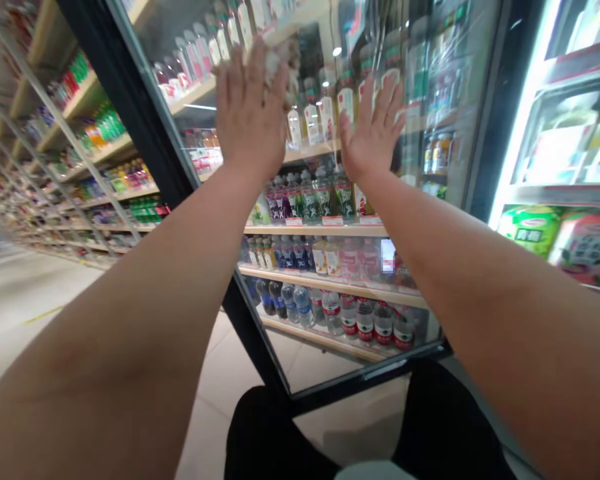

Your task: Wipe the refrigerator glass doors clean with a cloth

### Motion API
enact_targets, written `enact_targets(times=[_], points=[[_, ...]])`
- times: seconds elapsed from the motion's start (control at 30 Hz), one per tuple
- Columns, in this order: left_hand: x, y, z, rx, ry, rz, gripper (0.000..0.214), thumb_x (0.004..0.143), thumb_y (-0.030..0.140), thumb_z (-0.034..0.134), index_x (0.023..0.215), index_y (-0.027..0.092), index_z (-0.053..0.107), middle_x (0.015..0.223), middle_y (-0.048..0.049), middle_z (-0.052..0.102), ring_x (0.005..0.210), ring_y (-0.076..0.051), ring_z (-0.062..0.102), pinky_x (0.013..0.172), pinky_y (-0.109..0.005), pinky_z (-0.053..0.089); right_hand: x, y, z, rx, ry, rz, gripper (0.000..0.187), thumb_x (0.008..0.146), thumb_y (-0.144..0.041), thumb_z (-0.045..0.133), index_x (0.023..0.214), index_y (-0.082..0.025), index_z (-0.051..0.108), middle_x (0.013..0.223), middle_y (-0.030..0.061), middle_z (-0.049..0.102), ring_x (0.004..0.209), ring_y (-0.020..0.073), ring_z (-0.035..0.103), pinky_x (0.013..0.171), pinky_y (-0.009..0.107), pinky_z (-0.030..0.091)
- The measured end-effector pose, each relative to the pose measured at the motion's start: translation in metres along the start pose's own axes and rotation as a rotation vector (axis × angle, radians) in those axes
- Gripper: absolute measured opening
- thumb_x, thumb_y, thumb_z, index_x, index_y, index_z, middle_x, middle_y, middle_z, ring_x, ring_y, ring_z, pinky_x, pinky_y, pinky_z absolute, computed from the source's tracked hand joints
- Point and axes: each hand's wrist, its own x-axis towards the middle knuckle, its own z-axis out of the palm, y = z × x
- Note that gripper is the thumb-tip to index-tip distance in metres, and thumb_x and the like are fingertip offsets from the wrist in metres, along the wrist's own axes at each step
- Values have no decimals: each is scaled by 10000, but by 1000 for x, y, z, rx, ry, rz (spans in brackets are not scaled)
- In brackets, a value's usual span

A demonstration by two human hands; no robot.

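My left hand (250, 110) is raised against the glass door (330, 373) of a drinks cooler, fingers stretched upward and pressing a crumpled whitish cloth (284, 61) to the pane. To its right, my right hand (373, 130) lies flat on the same glass, fingers spread, holding nothing. Behind the glass stand rows of drink bottles (325, 193) on several shelves, with water bottles (365, 320) on the lowest one. The door's black frame (145, 127) runs diagonally left of my left arm.
A long aisle of stocked shelves (105, 167) stretches away on the left over a pale tiled floor (30, 293). A brightly lit cooler (560, 220) with packaged goods stands on the right. My knees in black trousers (430, 427) sit below the door.
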Motion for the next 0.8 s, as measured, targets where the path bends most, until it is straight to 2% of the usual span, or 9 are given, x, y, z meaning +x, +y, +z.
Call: enact_targets(times=[0.07, 0.2, 0.27, 0.33, 0.4, 0.5, 0.6, 0.7, 0.8], points=[[-2, 6, 3, 65, 84, -86, 576, 1070, 198, 507, 1633, 197, 383, 1753, -9, 178, 1611, -355, 60, 1319, -622, 45, -2, 5, 1, 23, 7, -68, 726, 993, -676, 163, 1655, -390, 238, 1722, -123, 270, 1628, 224, -94, 1326, 597, -34], [-10, 10, 2, -29, -207, 401, 570, 1056, 261, 468, 1610, 379, 402, 1723, 137, 236, 1628, -250, 92, 1345, -565, 74, -9, 5, -6, -23, 19, -132, 742, 1024, -606, 266, 1658, -223, 296, 1762, 31, 194, 1635, 291, 25, 1319, 623, 49], [-3, -5, 0, 2, -290, 509, 530, 1071, 333, 453, 1592, 425, 415, 1714, 183, 225, 1615, -216, 148, 1356, -505, 9, -12, 2, -10, -35, 22, -134, 719, 1034, -567, 314, 1657, -207, 310, 1763, 58, 187, 1635, 303, 65, 1319, 620, 74], [11, -27, 0, 158, -165, 393, 525, 1098, 338, 448, 1615, 379, 373, 1742, 153, 150, 1612, -150, 49, 1324, -379, -173, -13, 0, -12, -48, 21, -105, 698, 1033, -575, 313, 1653, -255, 322, 1759, 8, 209, 1634, 287, 74, 1332, 592, 80], [24, -46, 2, 338, 67, 162, 547, 1110, 290, 482, 1629, 321, 310, 1754, 102, 119, 1520, -31, -300, 1174, -227, -371, -13, -2, -14, -75, 6, -90, 687, 1033, -577, 308, 1654, -284, 328, 1751, -24, 235, 1636, 284, 92, 1343, 563, 101], [26, -53, 3, 477, 247, -98, 693, 1082, 265, 588, 1649, 221, 191, 1741, 50, 152, 1205, 18, -613, 1019, -175, -484, -13, -6, -19, -146, -29, -100, 703, 1034, -532, 337, 1669, -233, 324, 1750, 45, 240, 1636, 338, 136, 1336, 567, 155], [15, -41, -8, 412, 38, 99, 703, 1104, 391, 546, 1678, 274, 157, 1752, 153, 10, 1372, -19, -512, 1111, -183, -433, -13, -10, -25, -216, -55, -66, 711, 1018, -507, 328, 1680, -247, 306, 1752, 36, 231, 1638, 330, 145, 1338, 547, 173], [11, -35, -27, 168, -324, 428, 538, 1080, 518, 404, 1610, 433, 367, 1680, 325, -37, 1595, -102, -161, 1304, -291, -242, -15, -10, -29, -221, -74, -73, 741, 1005, -540, 238, 1686, -250, 287, 1751, -21, 230, 1641, 315, 131, 1350, 547, 161], [12, -40, -35, 20, -414, 451, 598, 1020, 581, 380, 1597, 429, 414, 1663, 327, -39, 1627, -187, 49, 1373, -407, -79, -17, -9, -33, -196, -94, -105, 798, 996, -620, 79, 1691, -267, 252, 1748, -97, 206, 1639, 317, 101, 1358, 552, 133]])
